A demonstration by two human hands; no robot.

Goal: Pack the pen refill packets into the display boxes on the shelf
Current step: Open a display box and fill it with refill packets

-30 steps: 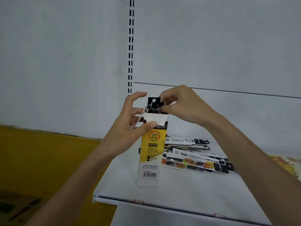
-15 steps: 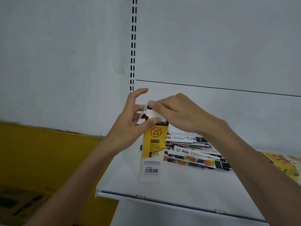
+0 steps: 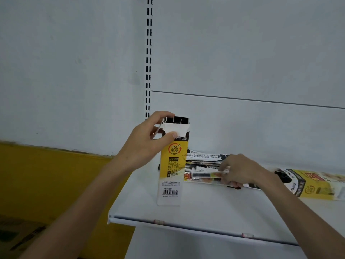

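The left hand [image 3: 147, 141] grips the top of the upright display box [image 3: 172, 165], its thumb pressing the white flap down. The box stands near the front edge of the shelf [image 3: 205, 208]; it is tall and narrow, so I think a hard push can tip it over. Just beside it, the right hand [image 3: 240, 171] curls its fingers round one pen refill packet [image 3: 207, 174] on the loose pile [image 3: 203, 157]; lifting it may drag its neighbours along. Black packet tops already fill the opening, so the next one may jam or bend. The shelf is white, with a second box [image 3: 313, 186] lying flat at the right. Behind are a pale back panel and a slotted upright [image 3: 148, 58], and to the left a yellow wall [image 3: 46, 174].
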